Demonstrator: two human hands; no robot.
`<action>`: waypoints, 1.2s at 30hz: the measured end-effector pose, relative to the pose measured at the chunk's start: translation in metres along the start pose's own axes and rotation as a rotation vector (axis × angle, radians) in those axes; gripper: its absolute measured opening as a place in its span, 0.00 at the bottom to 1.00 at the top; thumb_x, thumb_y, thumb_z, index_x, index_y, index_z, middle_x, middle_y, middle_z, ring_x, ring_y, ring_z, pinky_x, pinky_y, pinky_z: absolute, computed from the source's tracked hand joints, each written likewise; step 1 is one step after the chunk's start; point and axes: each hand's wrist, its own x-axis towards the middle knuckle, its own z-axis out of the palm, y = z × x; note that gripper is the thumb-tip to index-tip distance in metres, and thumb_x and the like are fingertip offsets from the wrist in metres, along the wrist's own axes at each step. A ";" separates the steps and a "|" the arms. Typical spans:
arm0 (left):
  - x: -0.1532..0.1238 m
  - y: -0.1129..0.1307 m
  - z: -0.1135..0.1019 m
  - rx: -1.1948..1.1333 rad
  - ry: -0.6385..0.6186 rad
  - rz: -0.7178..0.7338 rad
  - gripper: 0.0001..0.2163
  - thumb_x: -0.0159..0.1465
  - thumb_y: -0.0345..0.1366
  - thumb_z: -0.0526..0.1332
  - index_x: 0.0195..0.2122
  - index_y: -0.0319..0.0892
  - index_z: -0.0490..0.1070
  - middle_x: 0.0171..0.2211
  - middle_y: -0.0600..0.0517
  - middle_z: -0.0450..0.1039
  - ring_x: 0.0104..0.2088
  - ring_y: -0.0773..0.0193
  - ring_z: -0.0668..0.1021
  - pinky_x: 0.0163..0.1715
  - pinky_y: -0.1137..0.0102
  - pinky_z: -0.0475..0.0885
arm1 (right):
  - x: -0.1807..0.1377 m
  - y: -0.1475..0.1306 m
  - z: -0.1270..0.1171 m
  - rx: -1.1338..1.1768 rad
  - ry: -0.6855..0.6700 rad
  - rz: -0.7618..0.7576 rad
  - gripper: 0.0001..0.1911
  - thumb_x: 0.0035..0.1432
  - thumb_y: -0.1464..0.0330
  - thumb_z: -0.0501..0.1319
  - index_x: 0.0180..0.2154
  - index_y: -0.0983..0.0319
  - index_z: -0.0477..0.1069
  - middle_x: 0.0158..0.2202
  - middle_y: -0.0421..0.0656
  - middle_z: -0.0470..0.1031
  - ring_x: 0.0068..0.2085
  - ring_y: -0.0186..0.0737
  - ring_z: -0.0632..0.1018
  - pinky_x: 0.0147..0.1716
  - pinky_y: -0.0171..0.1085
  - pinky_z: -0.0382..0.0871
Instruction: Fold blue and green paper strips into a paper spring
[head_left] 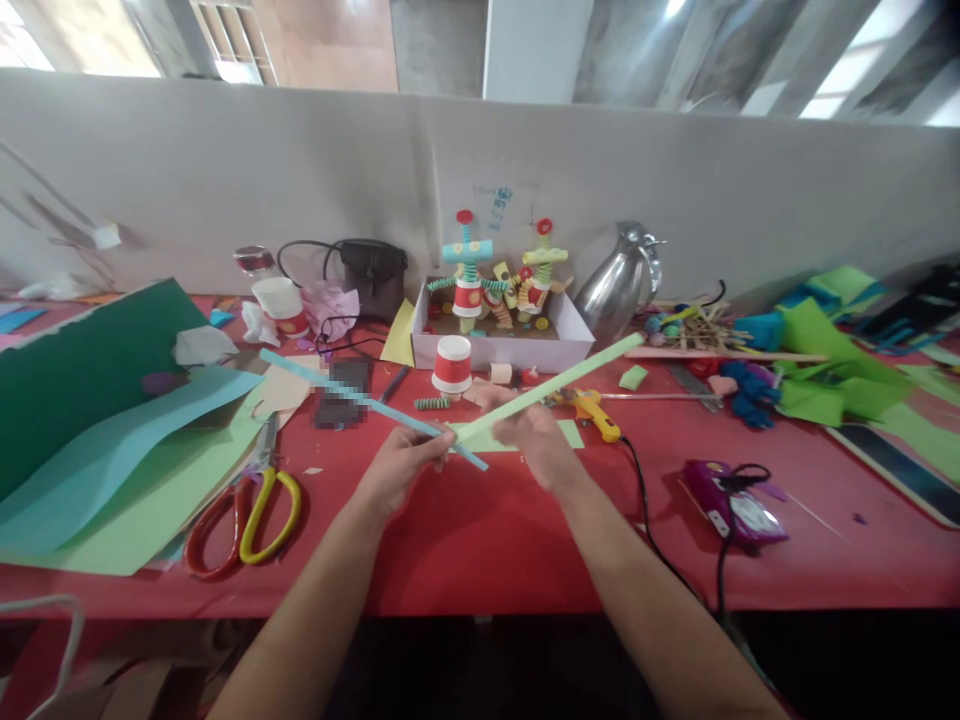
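Centre of frame, above the red worktop (480,540): both hands raised, close together.

Left hand (401,465): grip pinched on a blue strip (300,372) near its lower end. The strip runs up and left across the frame, passing over a blurred dark phone (341,400).

Right hand (536,435): grip closed around a green strip (585,372), which slants up and right towards the jug (619,280). The strips' lower ends cross between the two hands, the blue end poking out just below the right-hand fingers. Whether they touch there, cannot tell.

Around them:
- Scissors (244,510), red and yellow handles, lower left, lying on the edge of the green and blue paper sheets (97,470).
- Yellow glue gun (596,412) just right of the right hand, black cord trailing to the front edge.
- Purple device (731,500) right of centre, cord attached.
- White box (502,350) behind the hands, with two paper figures standing in it; a red-and-white cup (451,365) upside down in front of it.
- Black bag (371,270) against the back wall, upper left of centre.
- Green paper scraps (817,370) heaped at far right.
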 end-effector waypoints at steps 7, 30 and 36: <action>0.005 -0.006 -0.002 -0.038 0.131 0.025 0.13 0.56 0.46 0.66 0.31 0.39 0.76 0.33 0.48 0.77 0.34 0.63 0.77 0.37 0.69 0.71 | 0.000 0.015 0.004 -0.100 0.100 0.024 0.18 0.60 0.53 0.58 0.35 0.61 0.73 0.21 0.37 0.69 0.24 0.33 0.72 0.26 0.33 0.64; 0.004 -0.013 0.002 -0.021 0.003 -0.115 0.17 0.47 0.29 0.73 0.36 0.40 0.70 0.31 0.53 0.77 0.30 0.66 0.78 0.31 0.72 0.73 | 0.005 0.017 -0.007 -0.074 0.059 0.149 0.15 0.48 0.60 0.68 0.35 0.61 0.73 0.24 0.36 0.71 0.25 0.32 0.72 0.28 0.35 0.68; 0.006 -0.014 0.007 -0.040 0.127 -0.013 0.17 0.45 0.29 0.73 0.35 0.40 0.71 0.31 0.53 0.78 0.32 0.65 0.78 0.35 0.70 0.72 | 0.002 0.018 0.003 -0.018 -0.041 0.212 0.13 0.50 0.59 0.67 0.34 0.61 0.72 0.28 0.38 0.74 0.30 0.33 0.74 0.33 0.36 0.69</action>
